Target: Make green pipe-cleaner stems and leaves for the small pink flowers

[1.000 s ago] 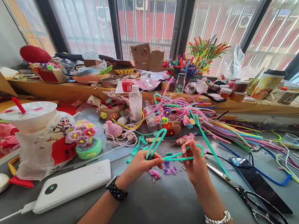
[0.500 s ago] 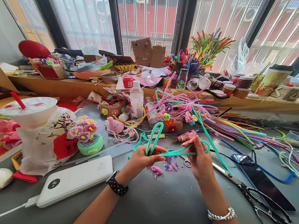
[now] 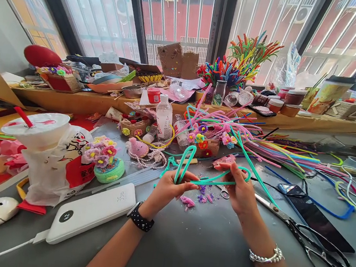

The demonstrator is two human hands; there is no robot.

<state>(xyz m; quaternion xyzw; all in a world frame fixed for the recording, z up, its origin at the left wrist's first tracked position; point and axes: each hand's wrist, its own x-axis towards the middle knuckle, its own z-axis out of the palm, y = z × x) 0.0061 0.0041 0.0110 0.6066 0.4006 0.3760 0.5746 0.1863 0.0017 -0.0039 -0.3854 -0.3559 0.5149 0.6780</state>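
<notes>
Stretched between my two hands is a mint-green pipe cleaner (image 3: 212, 182), bent into a loop at each end. My left hand (image 3: 171, 189) pinches it where a tall narrow loop rises above the fingers. On the other side my right hand (image 3: 239, 188) grips the right loop, with fingers curled over it. Both hands are raised over the grey table (image 3: 195, 257). Below and between them lie pink fuzzy scraps (image 3: 187, 202) and purple scraps (image 3: 209, 197). A small pair of scissors shows its handle (image 3: 223, 193) beside my right hand, its rest partly hidden.
Large black-handled scissors (image 3: 317, 241) and a phone (image 3: 320, 218) lie to the right. A pile of pipe cleaners (image 3: 279, 152) spreads behind them. At left are a white power bank (image 3: 93, 214), a bagged drink cup (image 3: 48, 161) and a flower pot ornament (image 3: 108, 170).
The view has shifted slightly, so the table items sit a little farther right. My hands keep almost the same grip on the pipe cleaner.
</notes>
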